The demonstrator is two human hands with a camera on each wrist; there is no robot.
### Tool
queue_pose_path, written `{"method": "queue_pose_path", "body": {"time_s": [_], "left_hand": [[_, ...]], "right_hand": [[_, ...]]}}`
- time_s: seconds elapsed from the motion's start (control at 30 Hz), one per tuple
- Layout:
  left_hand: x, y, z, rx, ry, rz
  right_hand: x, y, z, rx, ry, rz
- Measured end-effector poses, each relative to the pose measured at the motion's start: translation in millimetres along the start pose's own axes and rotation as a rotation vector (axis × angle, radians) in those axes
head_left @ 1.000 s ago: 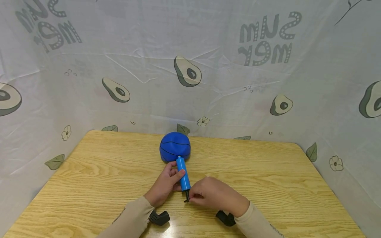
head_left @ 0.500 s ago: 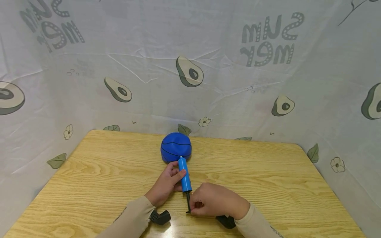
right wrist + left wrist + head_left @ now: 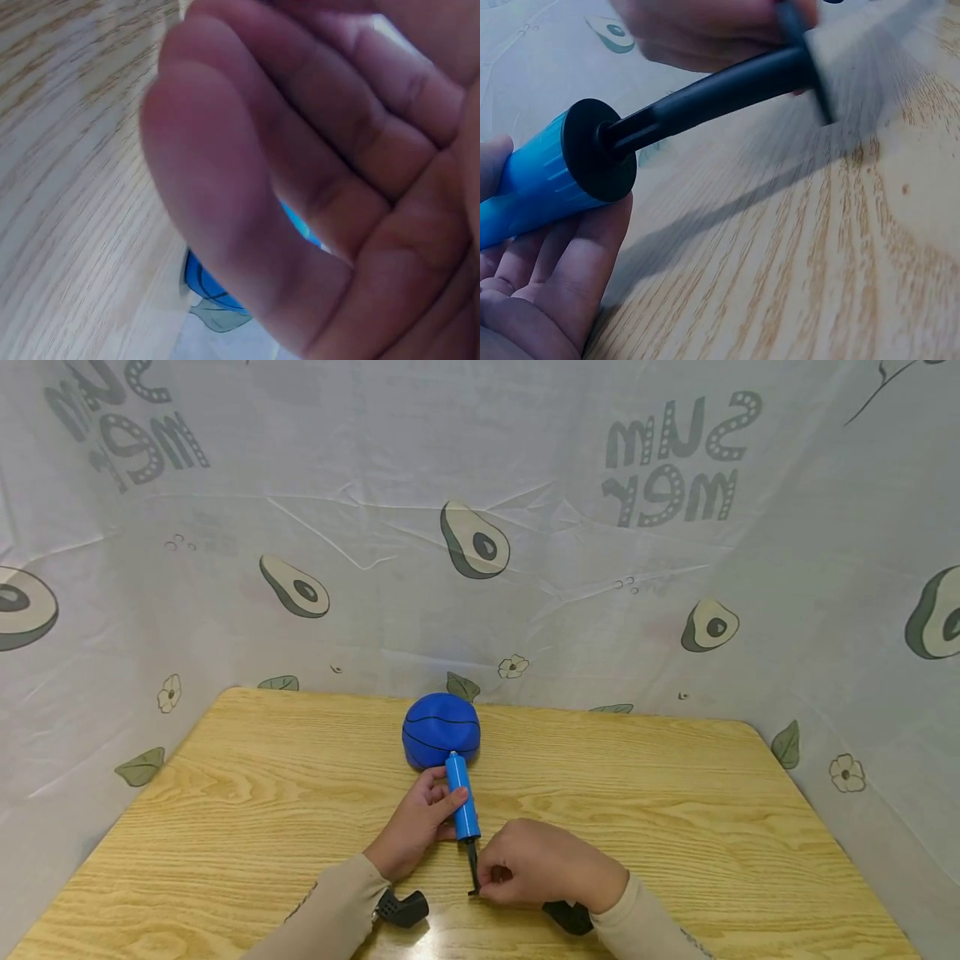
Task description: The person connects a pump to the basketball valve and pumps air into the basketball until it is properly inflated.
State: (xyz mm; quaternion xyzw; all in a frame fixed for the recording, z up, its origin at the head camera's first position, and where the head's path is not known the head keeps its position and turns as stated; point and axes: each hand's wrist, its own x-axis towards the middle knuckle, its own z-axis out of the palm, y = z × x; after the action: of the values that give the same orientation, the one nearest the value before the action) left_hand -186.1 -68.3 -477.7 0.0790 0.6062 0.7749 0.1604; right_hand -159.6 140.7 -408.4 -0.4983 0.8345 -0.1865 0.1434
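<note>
A small blue hand pump (image 3: 462, 806) points away from me, its nozzle end against the near side of a dented blue ball (image 3: 441, 727) with black seam lines. My left hand (image 3: 415, 821) grips the pump's barrel, thumb across the top and fingers beneath. Out of the barrel's near end sticks the black plunger (image 3: 712, 97), drawn well out, with a crossbar at its tip. My right hand (image 3: 546, 864) holds that crossbar with curled fingers. In the right wrist view the fingers (image 3: 217, 165) hide the handle, and a bit of the ball shows behind them.
All this is on a light wood-grain table (image 3: 675, 810). A pale curtain (image 3: 375, 568) printed with avocados hangs behind the table's far edge, close beyond the ball. Black wrist devices (image 3: 402, 909) sit under both forearms, low over the tabletop.
Compared with a second ago, my right hand has pulled the plunger toward me, so more of the black rod shows. My left hand and the ball stay about where they were.
</note>
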Motion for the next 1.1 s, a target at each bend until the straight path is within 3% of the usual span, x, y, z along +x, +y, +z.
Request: {"method": "queue_pose_path", "body": {"time_s": [0.27,0.53,0.83,1.1], "left_hand": [[1.1,-0.6,0.5,0.004,0.005,-0.009],[1.1,-1.1,0.4,0.007,-0.002,-0.008],[0.2,-1.8,-0.7,-0.012,-0.035,-0.009],[0.2,-1.1,-1.5,-0.019,-0.041,-0.002]], "right_hand": [[1.6,3.2,-2.3,-0.018,0.102,0.115],[2.0,3.9,-3.1,-0.035,0.169,0.107],[0.6,3.5,-2.8,-0.078,0.148,0.034],[-1.0,-0.3,-3.4,-0.035,0.074,-0.037]]}}
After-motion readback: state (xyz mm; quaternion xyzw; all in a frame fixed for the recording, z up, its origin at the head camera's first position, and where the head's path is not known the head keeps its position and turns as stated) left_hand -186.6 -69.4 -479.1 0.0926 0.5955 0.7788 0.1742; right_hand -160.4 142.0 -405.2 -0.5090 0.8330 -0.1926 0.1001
